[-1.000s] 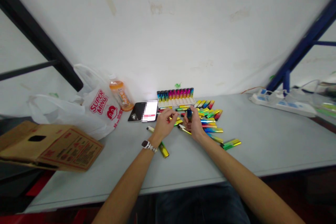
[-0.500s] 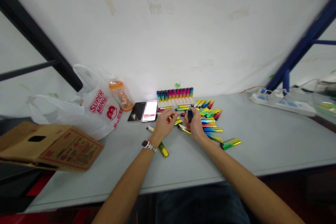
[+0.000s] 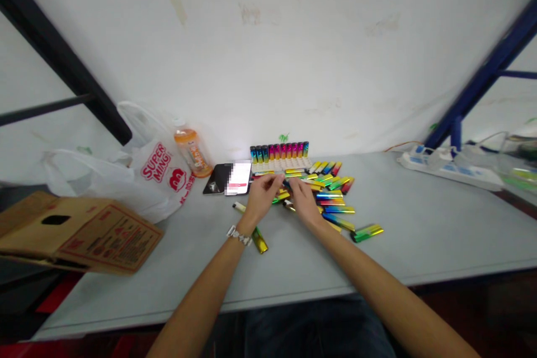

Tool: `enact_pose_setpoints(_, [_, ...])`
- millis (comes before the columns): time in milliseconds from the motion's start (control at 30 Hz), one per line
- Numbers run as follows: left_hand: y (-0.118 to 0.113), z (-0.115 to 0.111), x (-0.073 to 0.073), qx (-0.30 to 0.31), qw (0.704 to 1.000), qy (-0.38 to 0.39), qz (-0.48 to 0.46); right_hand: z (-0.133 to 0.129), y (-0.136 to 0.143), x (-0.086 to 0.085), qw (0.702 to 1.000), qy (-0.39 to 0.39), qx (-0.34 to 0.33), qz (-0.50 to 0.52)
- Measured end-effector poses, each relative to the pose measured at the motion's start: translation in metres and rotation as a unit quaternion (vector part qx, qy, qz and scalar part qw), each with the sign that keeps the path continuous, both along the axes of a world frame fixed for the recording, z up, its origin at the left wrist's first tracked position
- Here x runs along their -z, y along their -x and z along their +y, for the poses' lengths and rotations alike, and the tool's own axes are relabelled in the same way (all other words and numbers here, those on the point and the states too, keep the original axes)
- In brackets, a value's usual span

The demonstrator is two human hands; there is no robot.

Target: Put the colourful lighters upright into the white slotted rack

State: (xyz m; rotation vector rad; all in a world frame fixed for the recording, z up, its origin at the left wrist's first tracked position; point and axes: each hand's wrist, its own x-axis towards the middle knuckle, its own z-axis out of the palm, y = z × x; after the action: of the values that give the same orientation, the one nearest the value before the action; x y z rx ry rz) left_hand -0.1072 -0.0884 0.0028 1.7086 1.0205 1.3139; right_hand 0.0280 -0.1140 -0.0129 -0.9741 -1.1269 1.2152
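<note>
A dark piece (image 3: pixel 286 183) sat between the curled left hand (image 3: pixel 265 197) and right hand (image 3: pixel 304 201); whether either gripped it could not be told. Flat, glossy metallic sticks (image 3: pixel 329 196) lay nearby; behind, an upright row (image 3: pixel 283 151) stood in a white, pitted rack (image 3: pixel 289 165) on the smooth tabletop (image 3: pixel 423 218).
</note>
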Motion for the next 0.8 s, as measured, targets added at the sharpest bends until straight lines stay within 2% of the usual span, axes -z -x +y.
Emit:
enact_pose_setpoints(100, [0.001,0.002,-0.001,0.030,0.997,0.059,-0.023,-0.003,0.002,-0.002,0.991,-0.062,0.079,-0.093])
enact_pose_setpoints(233, [0.009,0.011,-0.006,0.067,0.993,0.090,-0.026,-0.002,0.002,-0.001,0.980,-0.099,0.094,-0.146])
enact_pose_setpoints(333, [0.018,0.029,-0.020,0.083,0.996,0.037,0.022,0.003,-0.003,0.002,0.968,-0.122,0.127,-0.180])
enact_pose_setpoints(433, [0.026,0.060,-0.045,0.022,0.990,-0.076,0.120,0.010,-0.011,0.004,0.955,-0.130,0.170,-0.203])
enact_pose_setpoints(500, [0.028,0.084,-0.063,-0.010,0.972,-0.134,0.192,0.014,-0.016,0.005,0.953,-0.130,0.176,-0.210])
enact_pose_setpoints(600, [0.024,0.115,-0.083,0.006,0.941,-0.123,0.314,0.016,-0.020,0.005,0.954,-0.129,0.155,-0.220])
enact_pose_setpoints(700, [0.015,0.135,-0.091,0.002,0.905,-0.125,0.407,0.013,-0.019,0.000,0.955,-0.137,0.126,-0.229])
enact_pose_setpoints(800, [0.006,0.145,-0.089,-0.013,0.863,-0.136,0.486,0.009,-0.017,-0.007,0.955,-0.143,0.120,-0.232])
